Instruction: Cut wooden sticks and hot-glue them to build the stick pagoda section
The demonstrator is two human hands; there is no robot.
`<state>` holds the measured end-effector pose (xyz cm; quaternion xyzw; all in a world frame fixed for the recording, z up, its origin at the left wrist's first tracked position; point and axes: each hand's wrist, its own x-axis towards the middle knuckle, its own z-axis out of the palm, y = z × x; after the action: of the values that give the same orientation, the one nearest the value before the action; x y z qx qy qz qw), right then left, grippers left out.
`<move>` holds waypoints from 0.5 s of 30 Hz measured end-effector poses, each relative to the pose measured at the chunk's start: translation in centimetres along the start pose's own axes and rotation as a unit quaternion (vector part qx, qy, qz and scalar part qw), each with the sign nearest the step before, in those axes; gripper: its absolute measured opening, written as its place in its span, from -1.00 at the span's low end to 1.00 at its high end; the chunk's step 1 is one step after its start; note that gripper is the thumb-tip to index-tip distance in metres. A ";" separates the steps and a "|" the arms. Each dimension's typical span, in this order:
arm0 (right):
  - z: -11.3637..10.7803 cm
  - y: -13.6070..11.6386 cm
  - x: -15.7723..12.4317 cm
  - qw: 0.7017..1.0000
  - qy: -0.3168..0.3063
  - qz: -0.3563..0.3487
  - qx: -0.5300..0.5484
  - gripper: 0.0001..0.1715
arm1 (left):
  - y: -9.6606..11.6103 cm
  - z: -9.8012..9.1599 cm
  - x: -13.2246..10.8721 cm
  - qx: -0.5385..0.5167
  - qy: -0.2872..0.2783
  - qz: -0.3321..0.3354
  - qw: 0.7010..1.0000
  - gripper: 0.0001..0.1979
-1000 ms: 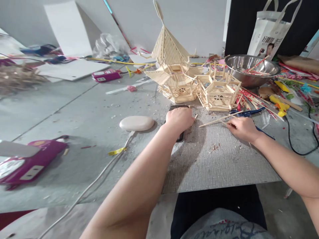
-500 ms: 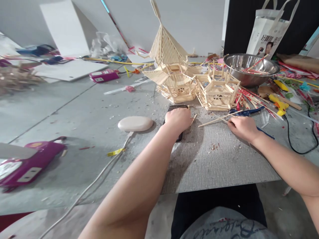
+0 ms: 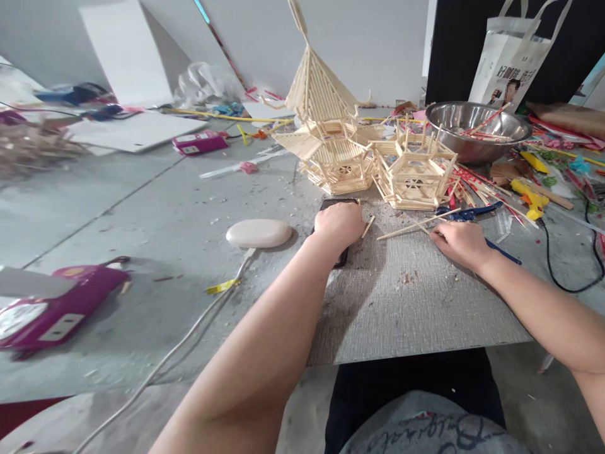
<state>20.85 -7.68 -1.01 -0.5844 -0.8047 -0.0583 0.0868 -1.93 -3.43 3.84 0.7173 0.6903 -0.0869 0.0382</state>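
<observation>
My left hand is curled, back up, over a dark phone lying on the table. Its fingertips are hidden, so whatever they hold does not show. Beside it lies a short wooden stick piece. My right hand is closed, with the end of a thin wooden stick poking out from its fingertips. A longer stick crosses in front of that end. Blue-handled pliers lie just behind my right hand, partly covered by it.
Ahead stand a roofed stick pavilion and an open stick frame. A steel bowl and a yellow glue gun are at the right. On the left are a white oval device with a cable and a purple box.
The view has shifted very slightly. Both hands stay in nearly the same places, my left over the phone and my right at the stick.
</observation>
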 end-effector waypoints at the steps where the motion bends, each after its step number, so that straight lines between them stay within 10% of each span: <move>1: 0.1 0.1 0.0 1.000 0.002 -0.002 0.009 -0.63 | 0.0 0.0 0.0 0.000 -0.001 0.001 1.000 -0.66; 15: 0.1 0.3 -0.1 0.999 0.002 -0.041 0.001 -0.67 | -0.1 1.0 0.4 -0.017 -0.012 0.049 0.999 -0.67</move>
<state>21.12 -7.66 -1.17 -0.5503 -0.8281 -0.0623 0.0867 -2.13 -3.17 2.83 0.7483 0.6554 -0.0818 0.0624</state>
